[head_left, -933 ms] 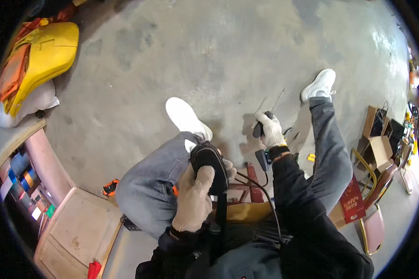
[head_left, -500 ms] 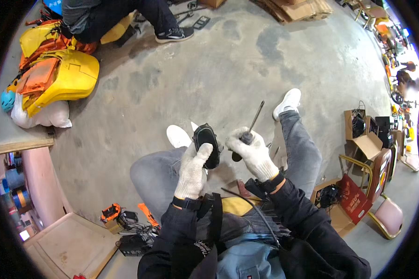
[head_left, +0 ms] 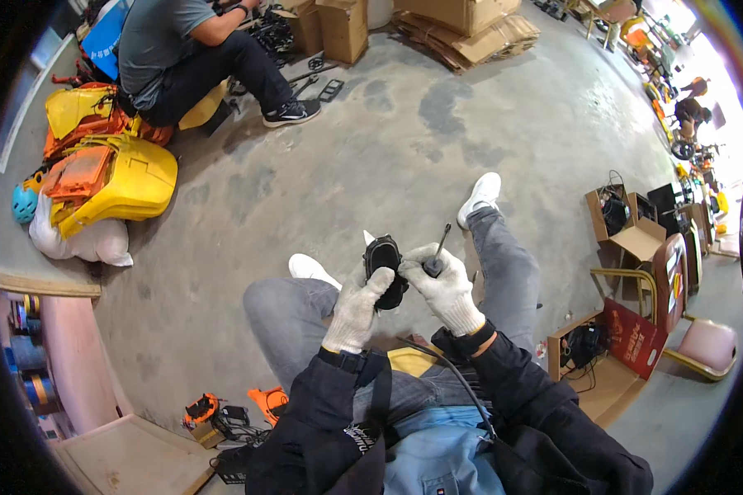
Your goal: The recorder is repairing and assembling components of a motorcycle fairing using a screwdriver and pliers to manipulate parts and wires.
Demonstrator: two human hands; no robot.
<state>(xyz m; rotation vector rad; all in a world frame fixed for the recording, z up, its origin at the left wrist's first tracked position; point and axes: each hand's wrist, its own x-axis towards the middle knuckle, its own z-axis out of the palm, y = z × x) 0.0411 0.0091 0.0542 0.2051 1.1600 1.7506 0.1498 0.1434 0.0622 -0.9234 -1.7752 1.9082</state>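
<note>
My left hand (head_left: 353, 315), in a white knit glove, is closed round a black oval housing (head_left: 383, 256), its thumb lying on the near face. The housing looks like a hollow plastic shell, held upright above my lap. My right hand (head_left: 450, 293), gloved the same way, grips a screwdriver (head_left: 437, 259) by its dark handle, with the shaft pointing up and away from the housing. The thumb and fingertips of that hand are at the housing's right edge; whether they pinch a small part there is too small to tell.
A seated person (head_left: 169, 62) is at the far left, beside yellow and orange plastic shells (head_left: 136, 177). Flattened cardboard (head_left: 462, 45) lies at the back. On the right are open boxes (head_left: 611, 379) with cables and a chair (head_left: 698, 342). Orange tools (head_left: 202, 408) lie at lower left.
My right hand has come left to the housing's edge, with the screwdriver now more upright. The view has tilted up, showing more of the seated person and the boxes behind.
</note>
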